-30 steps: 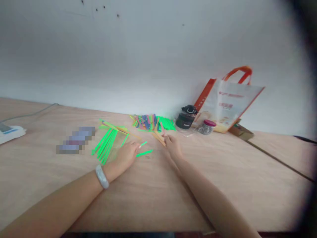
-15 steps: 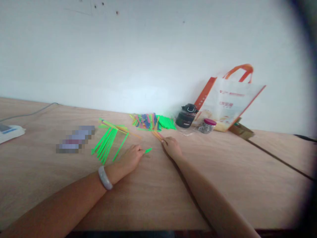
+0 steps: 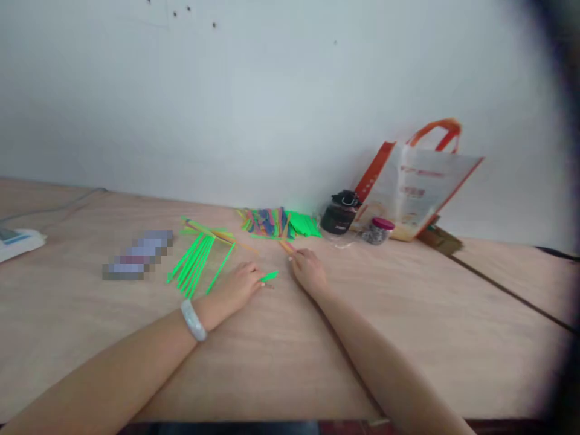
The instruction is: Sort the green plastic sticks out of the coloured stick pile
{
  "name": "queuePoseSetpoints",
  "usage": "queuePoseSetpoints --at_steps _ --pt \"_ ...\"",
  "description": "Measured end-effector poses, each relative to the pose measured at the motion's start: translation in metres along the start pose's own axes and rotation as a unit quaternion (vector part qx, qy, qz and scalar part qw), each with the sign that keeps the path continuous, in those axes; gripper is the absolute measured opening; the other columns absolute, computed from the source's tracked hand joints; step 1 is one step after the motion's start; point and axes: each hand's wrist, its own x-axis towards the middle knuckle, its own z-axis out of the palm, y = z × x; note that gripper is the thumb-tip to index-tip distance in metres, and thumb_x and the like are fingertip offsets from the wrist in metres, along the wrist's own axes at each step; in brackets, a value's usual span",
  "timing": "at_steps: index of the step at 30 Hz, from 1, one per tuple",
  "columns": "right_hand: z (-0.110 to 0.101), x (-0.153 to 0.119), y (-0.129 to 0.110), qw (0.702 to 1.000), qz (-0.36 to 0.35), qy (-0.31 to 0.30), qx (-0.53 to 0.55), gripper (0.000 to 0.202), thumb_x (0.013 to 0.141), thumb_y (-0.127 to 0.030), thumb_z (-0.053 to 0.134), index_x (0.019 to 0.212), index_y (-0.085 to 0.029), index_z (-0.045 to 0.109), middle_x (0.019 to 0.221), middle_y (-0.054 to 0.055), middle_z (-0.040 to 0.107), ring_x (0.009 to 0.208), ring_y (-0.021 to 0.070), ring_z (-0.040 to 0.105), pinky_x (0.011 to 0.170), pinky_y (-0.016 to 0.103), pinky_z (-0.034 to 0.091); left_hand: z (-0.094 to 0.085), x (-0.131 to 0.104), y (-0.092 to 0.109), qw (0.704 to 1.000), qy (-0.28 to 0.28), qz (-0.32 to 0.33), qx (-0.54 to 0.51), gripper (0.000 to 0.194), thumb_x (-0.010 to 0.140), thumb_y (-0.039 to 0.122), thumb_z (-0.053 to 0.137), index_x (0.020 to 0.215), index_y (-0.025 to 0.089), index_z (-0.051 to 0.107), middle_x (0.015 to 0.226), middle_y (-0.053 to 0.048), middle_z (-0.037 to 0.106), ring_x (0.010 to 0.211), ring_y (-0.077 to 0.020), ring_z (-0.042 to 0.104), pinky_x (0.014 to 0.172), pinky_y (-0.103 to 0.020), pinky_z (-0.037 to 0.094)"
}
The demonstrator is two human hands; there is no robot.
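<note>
My left hand (image 3: 242, 285), with a pale bangle (image 3: 193, 321) on its wrist, rests low over the table with its fingers closed on a short bright green strip (image 3: 270, 276). To its right, my right hand (image 3: 309, 270) pinches the near end of a few orange and pink strips (image 3: 286, 246). Beyond that hand lies a pile of multicoloured strips (image 3: 267, 222), beside a bright green bundle (image 3: 303, 223). Left of my left hand, several thin green strips (image 3: 194, 266) fan out below a small stack of yellowish strips (image 3: 203, 229).
A black bottle (image 3: 339, 214) and a jar with a dark pink lid (image 3: 379, 231) stand before a white and orange bag (image 3: 421, 187) by the wall. A blurred-out flat object (image 3: 139, 255) lies left, near a white device (image 3: 20, 243) with a cable (image 3: 77, 198).
My right hand has shifted slightly left along the table, still at the orange and pink strips. My left hand stays nearly in place with the green strip; its fingers have moved a little.
</note>
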Motion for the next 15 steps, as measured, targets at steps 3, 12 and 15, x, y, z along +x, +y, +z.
queuePoseSetpoints --at_steps 3,12,15 --pt "-0.001 -0.003 -0.007 1.0 -0.029 0.002 0.012 0.031 0.091 -0.029 0.039 0.105 -0.018 0.065 0.112 0.009 0.06 0.104 0.0191 0.05 0.093 0.029 0.035 -0.011 0.001 -0.002 0.995 0.042 -0.065 0.057 0.02 0.091 0.025 0.045 0.103 0.016 0.059 0.102 -0.008 0.056 0.098 -0.0207 0.052 0.088 -0.036 0.043" --pt "-0.004 -0.005 -0.011 0.996 -0.046 0.016 0.074 0.029 0.09 -0.027 0.04 0.099 -0.018 0.066 0.106 0.009 0.063 0.103 0.019 0.052 0.094 0.031 0.037 -0.011 -0.004 -0.05 0.976 0.085 -0.175 0.096 0.03 0.086 0.007 0.039 0.111 0.013 0.054 0.106 -0.011 0.054 0.103 -0.0225 0.051 0.089 -0.038 0.044" --pt "-0.006 -0.006 -0.016 0.988 -0.048 0.043 0.144 0.031 0.091 -0.029 0.038 0.099 -0.017 0.066 0.105 0.01 0.064 0.103 0.0199 0.054 0.092 0.032 0.039 -0.008 -0.001 -0.044 0.985 0.097 -0.126 0.068 0.032 0.088 0.008 0.037 0.113 0.015 0.055 0.1 -0.009 0.055 0.096 -0.0199 0.053 0.086 -0.036 0.045"
